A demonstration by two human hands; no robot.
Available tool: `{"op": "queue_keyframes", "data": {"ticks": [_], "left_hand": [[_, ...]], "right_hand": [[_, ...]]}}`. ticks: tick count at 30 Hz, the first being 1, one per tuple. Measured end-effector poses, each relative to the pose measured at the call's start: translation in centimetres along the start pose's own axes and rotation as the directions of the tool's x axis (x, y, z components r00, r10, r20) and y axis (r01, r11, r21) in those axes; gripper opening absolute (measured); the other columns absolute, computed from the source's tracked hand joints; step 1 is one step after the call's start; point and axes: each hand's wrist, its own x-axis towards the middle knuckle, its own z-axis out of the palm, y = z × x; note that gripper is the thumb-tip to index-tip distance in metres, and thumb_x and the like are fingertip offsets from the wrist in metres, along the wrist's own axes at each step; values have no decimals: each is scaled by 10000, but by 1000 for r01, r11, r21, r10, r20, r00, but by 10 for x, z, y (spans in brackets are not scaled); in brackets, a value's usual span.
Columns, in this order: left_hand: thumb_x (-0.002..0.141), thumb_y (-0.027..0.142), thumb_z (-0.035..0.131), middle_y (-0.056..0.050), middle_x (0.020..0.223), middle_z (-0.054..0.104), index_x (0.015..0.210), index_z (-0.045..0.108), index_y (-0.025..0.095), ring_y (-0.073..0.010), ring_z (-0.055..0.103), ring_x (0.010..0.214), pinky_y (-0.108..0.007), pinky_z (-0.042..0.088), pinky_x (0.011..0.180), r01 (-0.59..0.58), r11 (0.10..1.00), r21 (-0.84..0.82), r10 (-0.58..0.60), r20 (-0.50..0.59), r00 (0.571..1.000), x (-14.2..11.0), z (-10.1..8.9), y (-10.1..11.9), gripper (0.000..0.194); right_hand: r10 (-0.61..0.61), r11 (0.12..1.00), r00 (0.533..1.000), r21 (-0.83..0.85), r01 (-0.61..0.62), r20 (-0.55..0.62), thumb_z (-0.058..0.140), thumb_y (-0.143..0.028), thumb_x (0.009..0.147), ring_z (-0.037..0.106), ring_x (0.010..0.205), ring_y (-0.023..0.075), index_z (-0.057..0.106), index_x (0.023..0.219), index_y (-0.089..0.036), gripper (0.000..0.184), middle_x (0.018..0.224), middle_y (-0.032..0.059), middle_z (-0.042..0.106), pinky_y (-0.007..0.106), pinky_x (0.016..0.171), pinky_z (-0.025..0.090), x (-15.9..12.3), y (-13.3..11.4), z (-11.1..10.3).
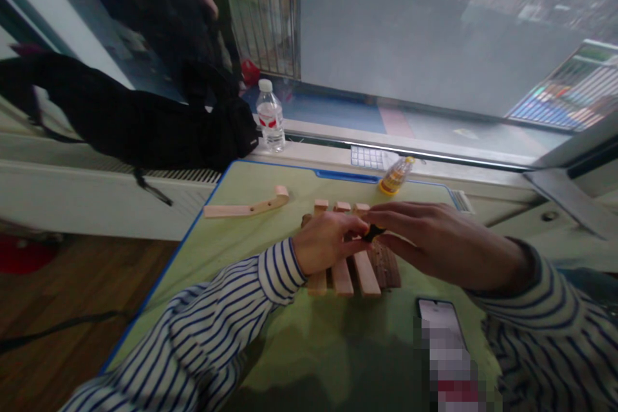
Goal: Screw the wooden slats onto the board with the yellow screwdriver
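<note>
- Black bag (pixel 145 122) on the window ledge, just left of a water bottle (pixel 271 119).
- Curved wooden piece (pixel 248 209) with two dark holes, lying alone on the green bench (pixel 217 251).
- Left hand (pixel 323 241) above the pale slats (pixel 342 278); fingers bent against the small black-and-yellow tool's left end, grip unclear.
- Tool (pixel 373 232) between both hands, over the slats and brown ribbed wood (pixel 390 268).
- Yellow-capped bottle (pixel 396 176) behind.
- Right hand (pixel 429 238), fingers pinching the tool.
- Phone (pixel 437 318) nearer the person.
</note>
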Motion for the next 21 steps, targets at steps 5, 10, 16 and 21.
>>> {"op": "queue_keyframes", "data": {"ticks": [5,10,16,21], "left_hand": [[827,369,573,-14,859,660,965,638,176,-137,586,776,-246,404,685,-16,999,31,16,25,1000,2,-1,2,246],[837,325,567,-13,809,648,922,644,161,-123,570,724,-227,391,640,-68,995,68,66,27,997,3,-2,3,201],[862,293,536,-1,786,626,891,629,162,-115,560,722,-218,382,639,-127,990,57,126,31,992,4,-1,2,164],[880,254,505,-7,825,629,914,612,163,-117,558,749,-218,383,656,-174,984,36,172,59,983,5,-1,2,145]], "right_hand": [[4,1000,1000,-5,-3,6,457,-213,885,591,1013,180,541,1153,-207,280,1188,56,595,339,883,479,0,2,1],[19,1000,1000,3,-19,8,459,-225,889,597,995,170,543,1142,-203,267,1159,52,609,321,876,477,-1,3,2],[29,999,999,15,-29,-16,469,-235,890,604,972,170,547,1134,-201,258,1125,60,623,316,853,477,-3,3,4],[46,999,999,11,-46,-23,455,-275,901,611,946,167,546,1124,-202,252,1091,54,635,312,832,479,-5,3,4]]}}
